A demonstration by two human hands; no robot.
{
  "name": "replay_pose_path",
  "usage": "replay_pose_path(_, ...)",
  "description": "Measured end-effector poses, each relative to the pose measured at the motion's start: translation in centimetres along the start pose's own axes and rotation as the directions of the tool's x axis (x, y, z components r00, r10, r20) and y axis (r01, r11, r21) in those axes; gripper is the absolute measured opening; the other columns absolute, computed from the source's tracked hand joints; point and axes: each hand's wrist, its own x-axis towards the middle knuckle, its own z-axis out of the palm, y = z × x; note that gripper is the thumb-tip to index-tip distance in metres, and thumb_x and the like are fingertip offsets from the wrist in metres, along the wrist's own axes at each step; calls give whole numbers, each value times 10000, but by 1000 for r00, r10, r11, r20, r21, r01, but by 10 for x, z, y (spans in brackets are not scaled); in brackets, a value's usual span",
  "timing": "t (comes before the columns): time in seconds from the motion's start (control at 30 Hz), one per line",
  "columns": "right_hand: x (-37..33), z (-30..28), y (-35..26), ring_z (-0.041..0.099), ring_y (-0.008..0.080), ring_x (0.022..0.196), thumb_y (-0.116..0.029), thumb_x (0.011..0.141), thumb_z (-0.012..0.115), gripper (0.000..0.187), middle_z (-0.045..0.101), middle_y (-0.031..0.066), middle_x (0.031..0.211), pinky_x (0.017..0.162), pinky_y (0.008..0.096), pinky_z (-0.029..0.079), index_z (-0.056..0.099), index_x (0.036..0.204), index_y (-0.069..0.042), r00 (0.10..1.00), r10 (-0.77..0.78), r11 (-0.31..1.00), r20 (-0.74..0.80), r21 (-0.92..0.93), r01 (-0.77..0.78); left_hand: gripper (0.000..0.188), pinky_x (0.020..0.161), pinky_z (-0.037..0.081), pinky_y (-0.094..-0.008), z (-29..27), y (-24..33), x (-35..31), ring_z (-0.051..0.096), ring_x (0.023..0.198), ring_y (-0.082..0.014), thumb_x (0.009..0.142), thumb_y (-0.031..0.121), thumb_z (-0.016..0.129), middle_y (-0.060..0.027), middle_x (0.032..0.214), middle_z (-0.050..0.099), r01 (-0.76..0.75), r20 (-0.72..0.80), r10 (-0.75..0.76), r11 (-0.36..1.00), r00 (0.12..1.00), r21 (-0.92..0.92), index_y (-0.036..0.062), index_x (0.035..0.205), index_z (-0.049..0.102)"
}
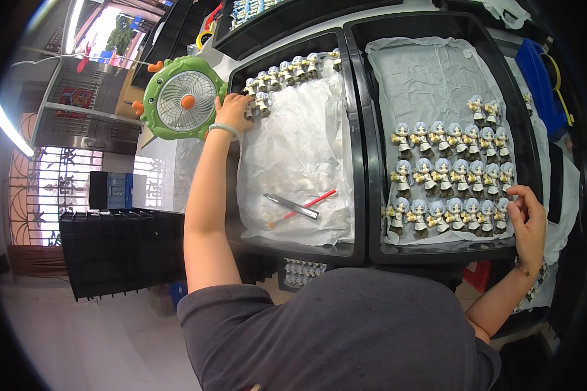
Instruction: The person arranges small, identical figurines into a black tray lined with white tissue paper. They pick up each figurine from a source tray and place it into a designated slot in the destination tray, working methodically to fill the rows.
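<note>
My left hand point(232, 112) reaches to the far left corner of the left black tray point(361, 163), its fingers closed round a small figurine point(248, 112). Beside it stands another silver-haired figurine point(262, 103), and several more form a row point(284, 73) along the far edge. At the right tray point(373, 195), my right hand point(528, 218) is by the right wall with thumb and forefinger apart. Its fingertips are close to the end figurine point(501, 214) of the nearest row; whether they touch it I cannot tell. Several rows of matching white-and-gold figurines point(441, 176) lie there on white paper.
A grey utility knife point(292, 206) and a thin red-handled brush point(313, 202) lie crossed on the left tray's paper. A green fan point(184, 99) stands left of that tray. More figurines fill another tray point(254, 12) behind. A blue bin point(540, 88) stands at the far right.
</note>
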Motion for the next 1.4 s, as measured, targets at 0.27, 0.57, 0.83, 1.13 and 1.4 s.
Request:
replay_pose_path(0.27,0,1,-1,282,30,565,-70,793,563,118,334,-56,622,494,195,207,558,898,-17,1000,-3,1000,-4,13,3,662,1037,95,-575,11,-2,0,339,1220,-217,571,208,733,-32,1180,499,41,-84,-44,998,995,-37,180,1184,485)
replay_pose_path(0.57,0,1,0,282,34,562,-68,791,564,120,335,-53,618,491,198,211,556,897,-13,1000,-12,1000,-7,-12,12,728,1028,79,-587,6,19,2,302,1236,-253,551,320,738,-65,1214,478,9,-153,-33,987,988,-157,152,1206,468)
replay_pose_path(0.83,0,1,-4,289,39,553,-54,771,567,128,346,-38,607,483,210,222,555,888,-3,1000,-7,1000,-21,-28,6,659,1009,150,-565,7,11,10,373,1190,-263,595,226,681,-73,1169,513,-26,-55,18,988,998,-150,182,1212,455)
replay_pose_path(1.13,2,-1,-9,348,83,533,-94,751,589,160,374,14,569,486,242,275,556,880,-6,998,-63,998,8,-7,63,724,1023,102,-558,12,7,8,343,1217,-277,596,300,700,-92,1196,504,10,4,-10,984,1000,-178,148,1248,424)
replay_pose_path(1.4,0,-8,-13,448,160,491,-164,729,609,198,445,61,548,491,284,330,561,858,-22,997,-67,994,28,-82,69,601,915,326,-402,-101,129,8,470,1084,-286,679,162,671,-102,1085,559,-574,-462,452,803,763,-162,108,1238,458)
